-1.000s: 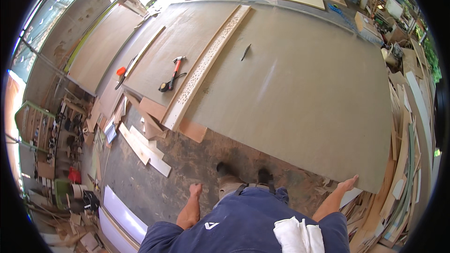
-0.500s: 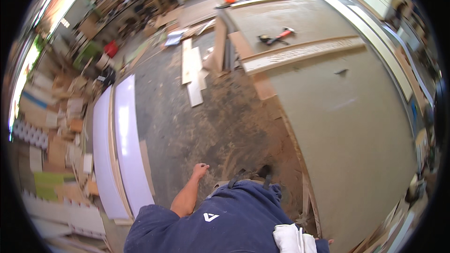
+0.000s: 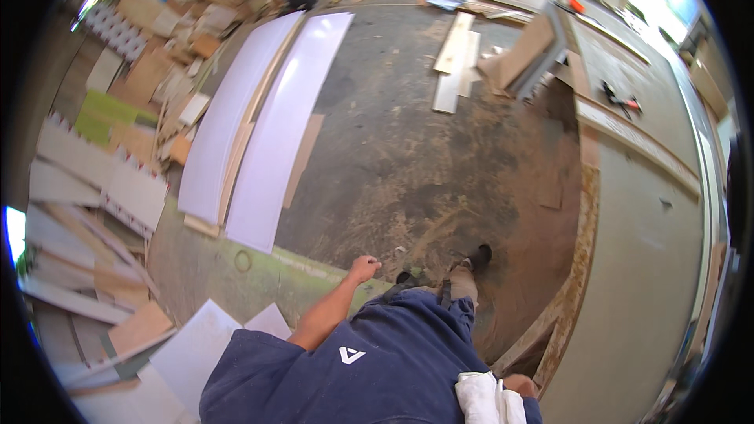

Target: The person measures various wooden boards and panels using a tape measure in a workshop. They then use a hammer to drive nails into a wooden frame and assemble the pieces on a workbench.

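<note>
My left hand (image 3: 364, 268) hangs in front of my body above the dusty floor (image 3: 377, 157), its fingers curled together. A small bit seems to show at the fingertips, too small to name. My right hand (image 3: 521, 385) is low at my right side, near the edge of the big table (image 3: 628, 267). A white cloth (image 3: 479, 399) lies against my right side and partly covers that arm. The fingers of this hand are hidden. Two long glossy white panels (image 3: 302, 110) lie on the floor ahead to my left.
Wood offcuts (image 3: 149, 86) are heaped along the left. Short boards (image 3: 449, 71) lie on the floor ahead, beside a leaning panel (image 3: 528, 51). A long narrow board (image 3: 636, 145) crosses the tabletop, with a red and black tool (image 3: 622, 100) beyond it.
My view has swung to the left, so the table and tool sit farther right and the white panels nearer the middle. One leg is now stretched forward. More of my right hand shows.
</note>
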`<action>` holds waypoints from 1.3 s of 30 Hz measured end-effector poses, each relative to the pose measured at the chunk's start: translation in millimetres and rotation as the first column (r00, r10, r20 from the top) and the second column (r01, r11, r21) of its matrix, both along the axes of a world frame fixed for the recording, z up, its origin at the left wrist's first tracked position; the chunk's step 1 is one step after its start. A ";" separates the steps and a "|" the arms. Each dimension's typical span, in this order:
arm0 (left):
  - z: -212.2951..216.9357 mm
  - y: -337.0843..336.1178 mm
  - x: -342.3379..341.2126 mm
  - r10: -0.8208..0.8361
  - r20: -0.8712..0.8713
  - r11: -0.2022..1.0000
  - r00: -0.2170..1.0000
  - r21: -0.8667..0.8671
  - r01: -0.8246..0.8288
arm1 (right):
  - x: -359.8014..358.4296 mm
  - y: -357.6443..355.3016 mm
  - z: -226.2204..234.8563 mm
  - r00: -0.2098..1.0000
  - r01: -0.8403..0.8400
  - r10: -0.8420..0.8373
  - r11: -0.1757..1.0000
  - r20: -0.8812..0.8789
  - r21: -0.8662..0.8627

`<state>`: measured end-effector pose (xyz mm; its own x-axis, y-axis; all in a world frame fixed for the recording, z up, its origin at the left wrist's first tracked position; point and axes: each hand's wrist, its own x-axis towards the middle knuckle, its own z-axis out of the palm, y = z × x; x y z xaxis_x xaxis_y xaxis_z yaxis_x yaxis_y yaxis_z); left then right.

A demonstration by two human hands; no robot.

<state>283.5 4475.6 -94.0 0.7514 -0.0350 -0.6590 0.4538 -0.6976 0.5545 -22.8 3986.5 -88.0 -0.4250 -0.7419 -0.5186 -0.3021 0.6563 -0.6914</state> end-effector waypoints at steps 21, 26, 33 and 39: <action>-43.2 388.8 -149.7 0.993 -0.113 0.006 0.034 -0.243 -0.970 | 456.9 480.0 -27.2 -0.491 -0.871 0.869 -0.490 0.064 -0.035; -78.8 489.6 -157.6 0.995 0.007 0.099 0.099 -0.122 -0.988 | 455.3 664.9 -49.9 -0.652 -0.754 0.755 -0.656 0.073 0.041; -73.0 674.2 -103.2 0.949 -0.298 -0.165 -0.103 -0.192 -0.967 | 422.4 894.2 -49.9 -0.542 -0.622 0.591 -0.760 0.597 0.188; -213.1 811.9 -26.9 0.916 -0.397 -0.033 0.048 -0.194 -0.981 | 334.2 988.6 -133.7 -0.264 -0.686 0.731 -0.601 0.630 0.410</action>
<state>256.6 5287.5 -307.1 0.1956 0.4269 -0.8829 0.6001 0.6599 0.4521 311.4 4975.1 -221.7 0.2694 0.3033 -0.9140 -0.8395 -0.3911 -0.3772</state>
